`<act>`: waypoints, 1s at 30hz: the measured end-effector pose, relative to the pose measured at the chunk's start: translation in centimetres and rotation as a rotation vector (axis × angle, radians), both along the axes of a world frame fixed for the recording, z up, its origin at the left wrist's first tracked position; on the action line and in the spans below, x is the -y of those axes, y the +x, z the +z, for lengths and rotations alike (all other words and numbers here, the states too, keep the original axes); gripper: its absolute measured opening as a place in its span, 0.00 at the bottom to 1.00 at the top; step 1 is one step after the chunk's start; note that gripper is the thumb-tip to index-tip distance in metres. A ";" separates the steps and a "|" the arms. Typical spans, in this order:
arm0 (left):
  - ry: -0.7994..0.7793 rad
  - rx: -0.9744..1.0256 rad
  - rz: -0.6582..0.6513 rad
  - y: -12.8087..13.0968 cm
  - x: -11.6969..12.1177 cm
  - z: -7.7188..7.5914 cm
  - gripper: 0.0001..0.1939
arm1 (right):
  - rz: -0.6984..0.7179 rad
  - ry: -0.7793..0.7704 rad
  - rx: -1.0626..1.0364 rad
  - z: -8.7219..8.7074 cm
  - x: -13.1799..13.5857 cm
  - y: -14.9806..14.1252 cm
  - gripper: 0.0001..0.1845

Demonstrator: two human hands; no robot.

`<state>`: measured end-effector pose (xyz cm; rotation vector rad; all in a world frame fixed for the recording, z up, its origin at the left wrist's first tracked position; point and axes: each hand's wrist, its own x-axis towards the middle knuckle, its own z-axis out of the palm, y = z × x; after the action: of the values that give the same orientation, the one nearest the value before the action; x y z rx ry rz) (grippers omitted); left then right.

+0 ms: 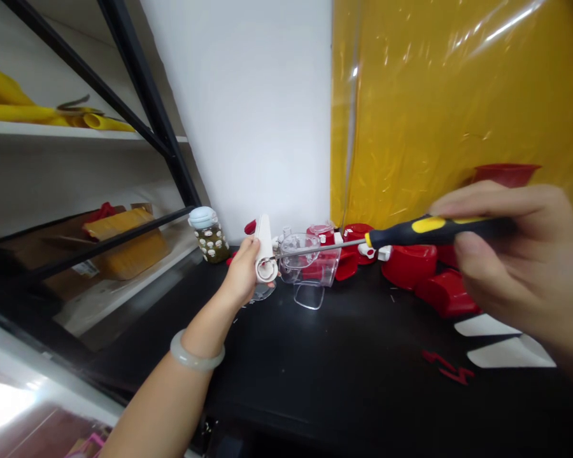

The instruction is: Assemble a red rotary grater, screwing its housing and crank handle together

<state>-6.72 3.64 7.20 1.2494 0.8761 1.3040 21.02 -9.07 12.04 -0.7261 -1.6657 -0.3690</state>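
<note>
In the head view, the left hand (242,272) grasps a long white plastic part with a round, recessed end (265,238), held up over the black desk (344,362). The right hand (537,261) grips a screwdriver with a black-and-yellow handle and a thin metal shaft (403,233), which points leftward, its tip at the part's round end. A pale, smooth bangle (197,353) circles the left wrist. Behind the white part, to its left, stands a bottle with a light blue lid and a dotted body (211,238). Just right of the part is a clear plastic vessel (328,268), and red rounded plastic pieces (408,266) lie farther right. Two white flat pieces (506,352) lie near small red zigzag strips (451,369)
</note>
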 end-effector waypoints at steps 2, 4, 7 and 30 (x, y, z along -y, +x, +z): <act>0.037 0.010 -0.007 0.0 -0.1 -0.2 0.06 | 0.034 0.021 0.030 -0.1 -0.1 -0.2 0.11; 0.064 0.018 -0.014 -0.1 -0.3 -0.5 0.06 | 0.045 0.035 0.052 -0.2 -0.1 -0.3 0.11; 0.074 0.023 -0.022 -0.1 -0.4 -0.7 0.06 | 0.044 0.026 0.064 -0.4 0.0 -0.4 0.11; 0.105 -0.024 -0.042 0.0 -0.3 -0.9 0.08 | 0.067 0.033 0.109 -0.3 0.1 -0.4 0.13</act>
<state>-6.73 3.98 6.32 1.3608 0.8023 1.3182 20.63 -9.17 11.74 -0.6335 -1.7775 -0.3940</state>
